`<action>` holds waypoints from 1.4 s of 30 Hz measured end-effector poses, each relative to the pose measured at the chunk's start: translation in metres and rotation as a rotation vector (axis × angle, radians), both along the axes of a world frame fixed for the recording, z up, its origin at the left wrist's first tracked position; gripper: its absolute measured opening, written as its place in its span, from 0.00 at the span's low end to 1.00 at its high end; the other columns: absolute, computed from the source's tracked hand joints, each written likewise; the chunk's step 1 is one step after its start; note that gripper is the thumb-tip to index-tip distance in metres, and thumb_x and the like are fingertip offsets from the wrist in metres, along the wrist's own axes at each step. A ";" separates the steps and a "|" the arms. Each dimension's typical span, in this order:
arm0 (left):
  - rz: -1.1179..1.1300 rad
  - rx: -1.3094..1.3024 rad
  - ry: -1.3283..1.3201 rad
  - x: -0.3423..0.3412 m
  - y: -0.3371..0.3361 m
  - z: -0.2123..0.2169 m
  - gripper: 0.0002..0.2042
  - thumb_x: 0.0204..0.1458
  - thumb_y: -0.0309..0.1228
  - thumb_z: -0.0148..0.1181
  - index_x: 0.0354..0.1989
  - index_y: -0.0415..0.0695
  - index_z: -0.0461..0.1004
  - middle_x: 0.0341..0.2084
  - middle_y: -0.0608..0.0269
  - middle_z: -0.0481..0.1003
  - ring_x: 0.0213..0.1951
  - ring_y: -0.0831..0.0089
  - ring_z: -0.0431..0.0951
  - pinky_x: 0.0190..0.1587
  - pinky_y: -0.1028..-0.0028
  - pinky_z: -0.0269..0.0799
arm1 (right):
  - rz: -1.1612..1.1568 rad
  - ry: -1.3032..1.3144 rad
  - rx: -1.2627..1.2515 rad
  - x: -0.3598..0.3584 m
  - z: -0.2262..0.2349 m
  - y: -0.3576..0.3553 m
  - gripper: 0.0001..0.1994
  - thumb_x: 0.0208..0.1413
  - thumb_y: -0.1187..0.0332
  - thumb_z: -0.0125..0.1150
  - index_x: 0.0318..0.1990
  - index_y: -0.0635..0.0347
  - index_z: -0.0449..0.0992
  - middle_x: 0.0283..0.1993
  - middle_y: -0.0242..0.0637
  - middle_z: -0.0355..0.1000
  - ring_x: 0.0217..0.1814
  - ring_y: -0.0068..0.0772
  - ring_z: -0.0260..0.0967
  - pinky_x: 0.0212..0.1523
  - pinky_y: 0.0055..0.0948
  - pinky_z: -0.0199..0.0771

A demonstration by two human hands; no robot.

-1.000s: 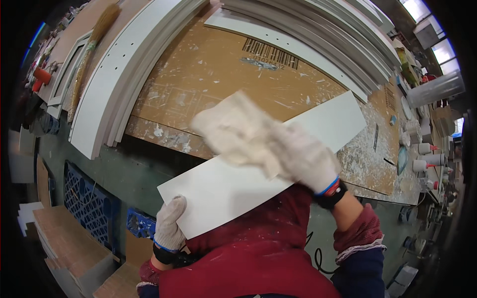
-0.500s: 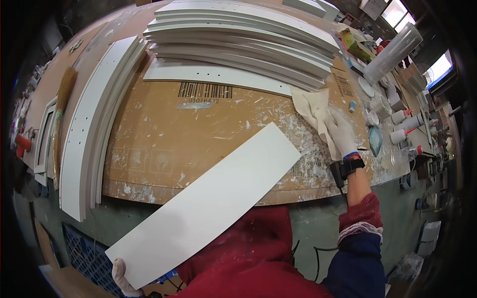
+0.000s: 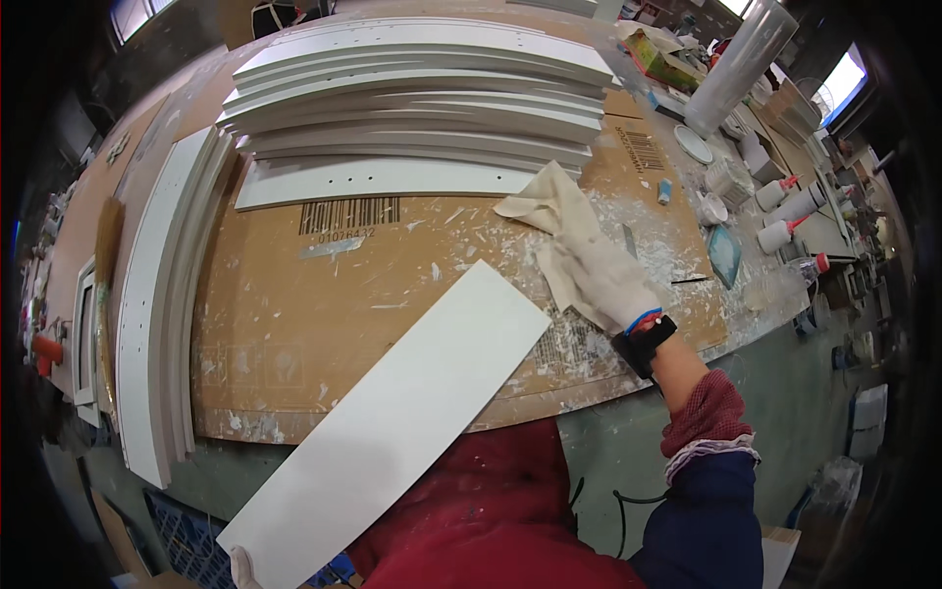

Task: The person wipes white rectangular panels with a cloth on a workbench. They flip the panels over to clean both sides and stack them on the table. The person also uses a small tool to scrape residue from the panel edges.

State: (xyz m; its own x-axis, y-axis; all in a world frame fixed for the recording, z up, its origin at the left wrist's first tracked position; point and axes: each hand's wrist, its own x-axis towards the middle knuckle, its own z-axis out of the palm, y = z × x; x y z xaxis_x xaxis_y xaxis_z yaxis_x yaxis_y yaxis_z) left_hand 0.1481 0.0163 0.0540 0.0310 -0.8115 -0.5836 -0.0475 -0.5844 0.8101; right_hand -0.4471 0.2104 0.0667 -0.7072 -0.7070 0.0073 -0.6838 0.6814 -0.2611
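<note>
My gloved right hand (image 3: 613,285) no longer presses the crumpled beige cloth (image 3: 549,211) on the long white painted board (image 3: 392,422) — it now rests with the cloth out on the paint-spattered brown cardboard sheet (image 3: 324,314), right of the board, which lies bare.

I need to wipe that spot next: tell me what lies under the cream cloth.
The cloth lies on paint-flecked brown cardboard, pressed down by the gloved right hand. The patch it covers cannot be seen. The left hand holds the long white panel.
</note>
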 end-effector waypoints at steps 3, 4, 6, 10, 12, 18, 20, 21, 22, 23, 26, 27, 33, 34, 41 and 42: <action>0.018 0.017 -0.068 0.000 0.004 -0.005 0.30 0.55 0.45 0.54 0.59 0.35 0.60 0.51 0.48 0.71 0.50 0.53 0.73 0.55 0.56 0.66 | -0.241 0.066 -0.029 -0.033 0.018 0.031 0.23 0.58 0.57 0.54 0.59 0.56 0.66 0.53 0.47 0.68 0.51 0.52 0.68 0.53 0.42 0.68; 0.018 0.026 -0.096 0.001 0.004 -0.008 0.31 0.55 0.46 0.55 0.60 0.35 0.59 0.52 0.49 0.71 0.51 0.53 0.72 0.56 0.56 0.65 | -0.247 0.114 -0.099 -0.043 0.016 0.048 0.25 0.57 0.57 0.55 0.60 0.57 0.65 0.55 0.48 0.67 0.55 0.50 0.67 0.55 0.40 0.66; 0.030 0.044 -0.147 0.004 0.008 -0.011 0.34 0.54 0.48 0.56 0.62 0.36 0.58 0.54 0.49 0.70 0.53 0.52 0.71 0.58 0.54 0.63 | -0.335 0.212 -0.229 -0.055 0.015 0.085 0.28 0.56 0.56 0.57 0.62 0.58 0.64 0.58 0.49 0.64 0.59 0.49 0.64 0.58 0.38 0.64; 0.156 0.102 -0.201 -0.036 0.019 0.013 0.31 0.55 0.46 0.55 0.61 0.35 0.60 0.55 0.46 0.69 0.52 0.49 0.71 0.57 0.53 0.65 | -0.657 0.362 -0.571 -0.068 0.015 0.151 0.33 0.53 0.55 0.62 0.63 0.63 0.61 0.63 0.53 0.60 0.64 0.52 0.58 0.62 0.39 0.59; 0.076 0.130 -0.129 -0.016 0.006 -0.001 0.29 0.57 0.45 0.53 0.60 0.35 0.61 0.54 0.45 0.69 0.52 0.50 0.71 0.56 0.55 0.66 | -0.883 0.507 -0.685 -0.091 0.003 0.206 0.34 0.51 0.55 0.64 0.61 0.64 0.62 0.62 0.53 0.61 0.63 0.51 0.60 0.61 0.39 0.61; -0.069 0.088 0.173 0.001 0.002 -0.011 0.31 0.57 0.48 0.53 0.61 0.36 0.59 0.56 0.48 0.68 0.55 0.52 0.70 0.58 0.55 0.65 | -1.425 0.691 -0.563 -0.124 0.001 0.294 0.44 0.40 0.39 0.69 0.55 0.67 0.66 0.55 0.57 0.68 0.58 0.57 0.66 0.56 0.45 0.66; -0.128 0.033 0.351 0.014 -0.006 -0.037 0.28 0.59 0.46 0.51 0.61 0.37 0.60 0.54 0.50 0.70 0.52 0.56 0.73 0.55 0.58 0.70 | -1.219 0.665 -0.674 -0.141 -0.007 0.320 0.46 0.39 0.42 0.72 0.57 0.71 0.63 0.55 0.55 0.67 0.56 0.52 0.66 0.57 0.43 0.65; -0.162 0.005 0.441 0.025 -0.009 -0.040 0.27 0.59 0.46 0.51 0.60 0.38 0.61 0.53 0.51 0.71 0.51 0.58 0.74 0.53 0.59 0.72 | -1.157 0.689 -0.685 -0.155 -0.014 0.333 0.44 0.40 0.48 0.75 0.57 0.71 0.62 0.56 0.52 0.67 0.55 0.47 0.67 0.56 0.40 0.67; -0.219 -0.004 0.410 0.020 -0.016 -0.039 0.27 0.59 0.46 0.51 0.59 0.39 0.63 0.52 0.52 0.72 0.49 0.59 0.75 0.52 0.60 0.74 | -1.028 0.642 -0.844 -0.166 -0.020 0.351 0.40 0.41 0.52 0.75 0.57 0.71 0.64 0.56 0.50 0.68 0.54 0.43 0.68 0.54 0.38 0.68; -0.185 -0.008 0.407 0.020 -0.017 -0.037 0.26 0.59 0.45 0.53 0.59 0.38 0.62 0.51 0.51 0.72 0.49 0.58 0.76 0.50 0.60 0.74 | -1.017 0.550 -0.857 -0.170 -0.024 0.353 0.39 0.42 0.53 0.75 0.57 0.70 0.65 0.55 0.48 0.69 0.53 0.41 0.68 0.53 0.38 0.68; -0.136 -0.052 0.328 0.028 -0.007 -0.034 0.25 0.59 0.45 0.53 0.57 0.38 0.64 0.48 0.51 0.73 0.46 0.59 0.77 0.49 0.61 0.75 | -1.012 0.513 -0.638 -0.172 -0.014 0.336 0.35 0.44 0.56 0.73 0.57 0.65 0.67 0.56 0.43 0.70 0.52 0.37 0.69 0.54 0.34 0.69; -0.142 -0.066 0.302 0.027 -0.008 -0.037 0.25 0.59 0.45 0.52 0.56 0.38 0.64 0.47 0.53 0.74 0.45 0.61 0.78 0.48 0.63 0.76 | -0.956 0.594 -0.551 -0.170 -0.009 0.333 0.35 0.44 0.57 0.73 0.58 0.64 0.66 0.56 0.43 0.70 0.53 0.36 0.69 0.54 0.33 0.69; -0.124 -0.002 0.421 0.030 -0.013 -0.038 0.24 0.59 0.42 0.53 0.58 0.38 0.63 0.51 0.52 0.72 0.50 0.57 0.75 0.52 0.59 0.73 | -0.140 -0.088 -0.955 -0.074 0.022 0.184 0.33 0.43 0.76 0.68 0.61 0.62 0.64 0.55 0.39 0.68 0.57 0.36 0.66 0.57 0.33 0.67; -0.121 -0.034 0.402 0.028 -0.014 -0.038 0.24 0.60 0.41 0.52 0.58 0.38 0.63 0.51 0.52 0.72 0.50 0.57 0.75 0.52 0.59 0.73 | -0.022 -0.090 -0.968 -0.052 0.023 0.155 0.33 0.41 0.79 0.68 0.59 0.62 0.66 0.54 0.39 0.68 0.57 0.36 0.66 0.57 0.34 0.66; -0.111 -0.063 0.391 0.015 -0.016 -0.027 0.22 0.61 0.41 0.50 0.57 0.38 0.64 0.50 0.52 0.73 0.48 0.61 0.76 0.49 0.62 0.75 | 0.361 0.549 -0.060 -0.009 0.040 0.076 0.30 0.35 0.71 0.64 0.53 0.58 0.71 0.46 0.39 0.69 0.49 0.44 0.68 0.51 0.42 0.66; -0.124 -0.057 0.389 0.019 -0.018 -0.026 0.22 0.61 0.40 0.50 0.57 0.38 0.64 0.50 0.53 0.73 0.48 0.61 0.76 0.50 0.62 0.75 | 0.377 0.566 -0.029 -0.007 0.041 0.069 0.29 0.36 0.71 0.63 0.53 0.58 0.71 0.45 0.38 0.69 0.47 0.43 0.68 0.50 0.41 0.66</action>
State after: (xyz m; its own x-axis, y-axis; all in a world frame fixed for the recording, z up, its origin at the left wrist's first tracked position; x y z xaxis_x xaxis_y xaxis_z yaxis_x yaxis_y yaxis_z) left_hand 0.1673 -0.0014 0.0277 -0.2833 -0.8266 -0.4863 0.2018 -0.5471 0.8124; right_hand -0.4541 0.2791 0.1081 -0.2944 -0.8983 0.3261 -0.9098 0.3679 0.1920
